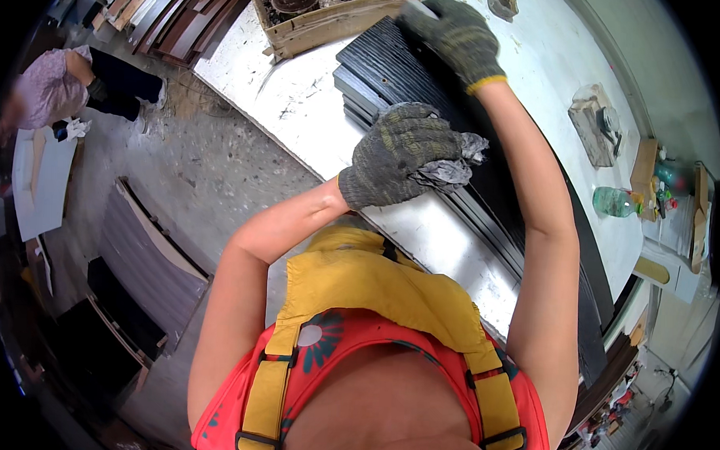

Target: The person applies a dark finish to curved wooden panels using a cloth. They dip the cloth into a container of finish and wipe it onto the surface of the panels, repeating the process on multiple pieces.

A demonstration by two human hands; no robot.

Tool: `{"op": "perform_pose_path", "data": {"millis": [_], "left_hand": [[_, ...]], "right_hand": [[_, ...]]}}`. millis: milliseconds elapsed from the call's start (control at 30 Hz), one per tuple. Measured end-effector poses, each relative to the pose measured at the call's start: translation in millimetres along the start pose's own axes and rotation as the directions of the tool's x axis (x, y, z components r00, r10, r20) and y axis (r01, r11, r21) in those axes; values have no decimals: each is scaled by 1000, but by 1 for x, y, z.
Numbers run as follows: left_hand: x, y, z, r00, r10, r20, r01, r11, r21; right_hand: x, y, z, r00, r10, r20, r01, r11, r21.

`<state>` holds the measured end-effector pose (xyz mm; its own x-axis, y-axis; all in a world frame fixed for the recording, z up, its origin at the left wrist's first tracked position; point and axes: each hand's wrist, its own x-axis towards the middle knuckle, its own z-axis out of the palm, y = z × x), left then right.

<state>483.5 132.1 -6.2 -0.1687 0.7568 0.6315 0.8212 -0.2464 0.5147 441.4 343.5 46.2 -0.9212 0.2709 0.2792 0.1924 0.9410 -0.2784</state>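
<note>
Dark grey work gloves with a yellow cuff edge cover both my hands. My left hand is closed on a crumpled grey rag, pressed against the near edge of a stack of long black boards. Toward the far end of the stack, my right hand is closed around a small pale grey block, partly hidden by the fingers. The top board has a ribbed, wood-grain surface. The stack lies along the white worktable, running under my right arm toward the lower right.
A cardboard tray holding a dark pot stands at the table's far left. On the right are a worn block with a metal fitting and a green-tinted bottle. Another person is at the left. Panels lean below.
</note>
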Motion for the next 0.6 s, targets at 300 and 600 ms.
{"op": "perform_pose_path", "data": {"millis": [300,600], "left_hand": [[2,3,-6,999,-28,37,28,1000,-12],[10,5,-5,1000,19,11,-20,999,27]], "right_hand": [[-50,2,-27,995,99,-6,-99,994,41],[-104,14,-51,984,-19,-179,14,1000,-26]]}}
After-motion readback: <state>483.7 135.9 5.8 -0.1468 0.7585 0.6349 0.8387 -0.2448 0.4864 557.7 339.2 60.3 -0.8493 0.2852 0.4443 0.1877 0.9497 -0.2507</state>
